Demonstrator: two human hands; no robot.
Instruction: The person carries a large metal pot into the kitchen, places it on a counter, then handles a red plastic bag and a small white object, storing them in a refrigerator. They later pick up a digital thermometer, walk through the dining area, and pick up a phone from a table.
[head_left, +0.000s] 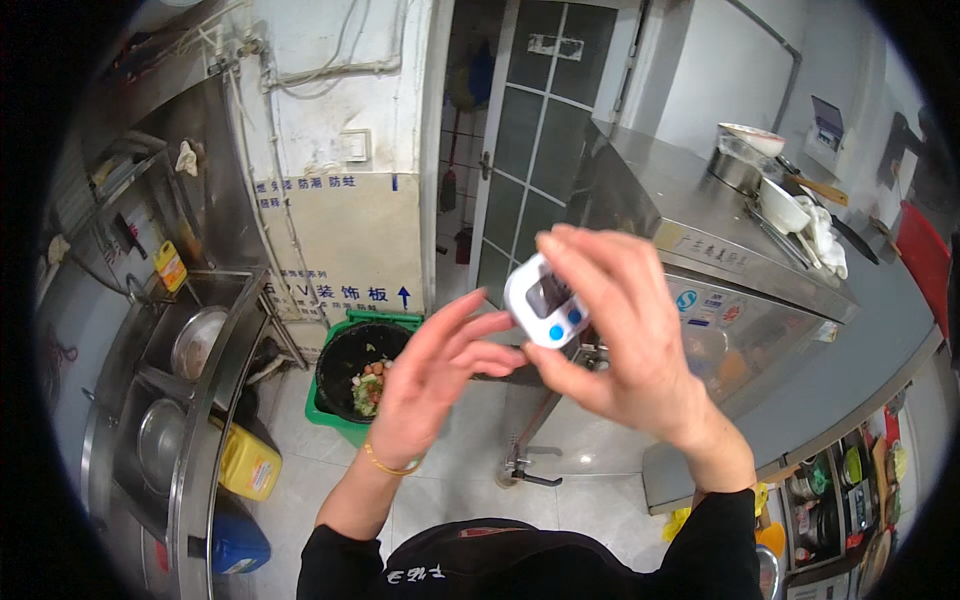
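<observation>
My right hand [630, 340] grips a small white handheld device [545, 305] with rounded corners, a dark screen and two blue buttons. Fingers lie along its upper edge and the thumb sits below, so part of its right side is hidden. Just left of it is my left hand [430, 370], fingers apart and pointing toward the device; its fingertips come close to the device's edge, and I cannot tell if they touch. A yellow bracelet [388, 463] circles the left wrist. Both hands are held up in the air above the floor.
At left stands a metal sink [215, 405] with steel bowls. A green bin [345, 425] with a black liner holds food scraps. Yellow [250, 465] and blue [240, 545] jugs sit by the sink. On the right, a steel counter [665, 165] carries bowls and utensils. A glazed door [540, 130] stands behind.
</observation>
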